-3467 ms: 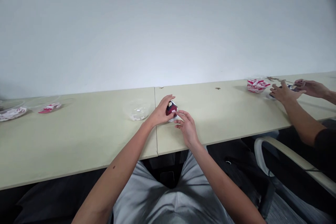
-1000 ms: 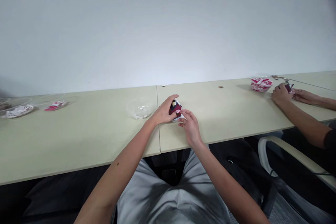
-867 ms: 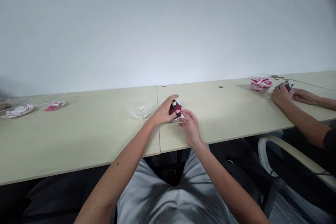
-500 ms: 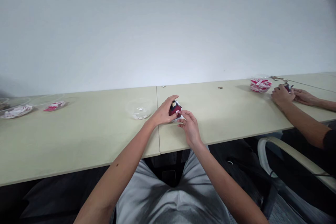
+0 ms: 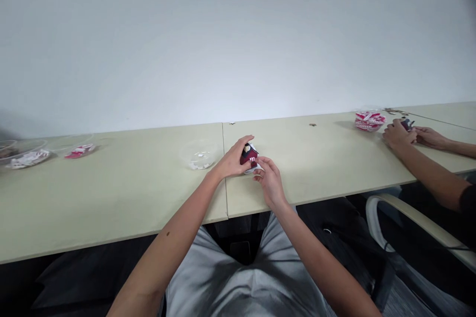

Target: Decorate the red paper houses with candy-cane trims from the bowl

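Note:
A small model house [image 5: 245, 156] with dark red walls and a dark roof is over the table in front of me, on a whitish base. My left hand [image 5: 232, 159] is wrapped round its left side, thumb at the front and fingers behind. At the house's front, a small white striped piece [image 5: 253, 159] touches the wall. The thumb and forefinger of my right hand [image 5: 271, 181] are pinched together at the right end of that piece. Its other fingers are curled below, and the fingertips partly hide the contact.
Left of my hands stands a clear bowl [image 5: 213, 154] with a few white pieces. Bowls of white and pink pieces [image 5: 79, 151] sit far left. To the right are a tub of pink and white pieces [image 5: 369, 122] and a co-worker's hands [image 5: 399, 134] holding a dark object. A chair armrest [image 5: 420, 218] is below.

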`<state>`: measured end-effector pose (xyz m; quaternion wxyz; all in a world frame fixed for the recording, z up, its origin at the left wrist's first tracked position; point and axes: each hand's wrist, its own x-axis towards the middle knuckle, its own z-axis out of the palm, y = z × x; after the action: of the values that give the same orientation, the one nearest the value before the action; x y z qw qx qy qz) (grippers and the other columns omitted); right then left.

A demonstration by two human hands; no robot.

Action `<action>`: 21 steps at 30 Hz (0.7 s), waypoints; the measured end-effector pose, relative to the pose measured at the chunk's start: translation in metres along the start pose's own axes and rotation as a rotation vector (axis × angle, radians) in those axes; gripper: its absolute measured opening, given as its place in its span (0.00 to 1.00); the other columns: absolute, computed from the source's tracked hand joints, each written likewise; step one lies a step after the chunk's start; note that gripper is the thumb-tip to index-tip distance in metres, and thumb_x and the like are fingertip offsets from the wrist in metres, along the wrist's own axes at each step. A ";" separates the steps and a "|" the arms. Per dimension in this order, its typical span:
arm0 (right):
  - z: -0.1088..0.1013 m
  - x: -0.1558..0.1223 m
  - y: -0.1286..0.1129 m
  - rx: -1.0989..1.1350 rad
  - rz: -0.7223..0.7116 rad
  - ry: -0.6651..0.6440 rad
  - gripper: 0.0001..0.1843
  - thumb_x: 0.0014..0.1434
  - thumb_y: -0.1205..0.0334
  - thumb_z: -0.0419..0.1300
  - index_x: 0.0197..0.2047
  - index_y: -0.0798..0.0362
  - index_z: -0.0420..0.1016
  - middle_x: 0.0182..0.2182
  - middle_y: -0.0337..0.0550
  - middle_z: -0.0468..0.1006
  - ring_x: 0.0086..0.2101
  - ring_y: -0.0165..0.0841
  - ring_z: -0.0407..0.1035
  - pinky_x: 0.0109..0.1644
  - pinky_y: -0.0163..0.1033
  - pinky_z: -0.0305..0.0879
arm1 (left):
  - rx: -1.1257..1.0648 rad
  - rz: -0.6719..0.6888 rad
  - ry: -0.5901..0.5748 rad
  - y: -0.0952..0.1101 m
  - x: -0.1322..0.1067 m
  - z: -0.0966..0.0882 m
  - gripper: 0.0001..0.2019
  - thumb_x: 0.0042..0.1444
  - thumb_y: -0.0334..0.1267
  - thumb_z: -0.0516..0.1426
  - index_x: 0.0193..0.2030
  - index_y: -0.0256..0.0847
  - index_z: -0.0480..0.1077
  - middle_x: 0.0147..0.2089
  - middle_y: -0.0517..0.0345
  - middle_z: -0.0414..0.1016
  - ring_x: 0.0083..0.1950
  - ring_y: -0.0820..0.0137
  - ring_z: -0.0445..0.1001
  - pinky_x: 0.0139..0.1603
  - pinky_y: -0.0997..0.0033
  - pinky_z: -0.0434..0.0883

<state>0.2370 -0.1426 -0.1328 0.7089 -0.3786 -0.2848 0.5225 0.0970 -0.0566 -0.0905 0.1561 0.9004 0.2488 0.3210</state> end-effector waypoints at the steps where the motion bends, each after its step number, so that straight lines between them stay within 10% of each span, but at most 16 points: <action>1: 0.000 0.000 0.000 0.001 -0.001 0.003 0.15 0.50 0.52 0.69 0.39 0.47 0.77 0.38 0.35 0.78 0.28 0.25 0.67 0.30 0.33 0.62 | -0.003 0.004 0.000 0.000 0.000 0.000 0.40 0.55 0.32 0.57 0.74 0.40 0.48 0.74 0.43 0.53 0.71 0.53 0.61 0.71 0.51 0.63; 21: -0.001 0.000 0.002 -0.014 -0.028 0.015 0.15 0.50 0.50 0.69 0.39 0.47 0.76 0.36 0.35 0.79 0.29 0.27 0.69 0.31 0.34 0.64 | 0.005 0.020 0.003 -0.004 0.000 0.001 0.40 0.54 0.30 0.56 0.74 0.42 0.48 0.74 0.44 0.54 0.71 0.53 0.61 0.72 0.49 0.62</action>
<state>0.2367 -0.1421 -0.1349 0.7157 -0.3833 -0.2883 0.5076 0.0962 -0.0532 -0.0934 0.1505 0.9026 0.2409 0.3234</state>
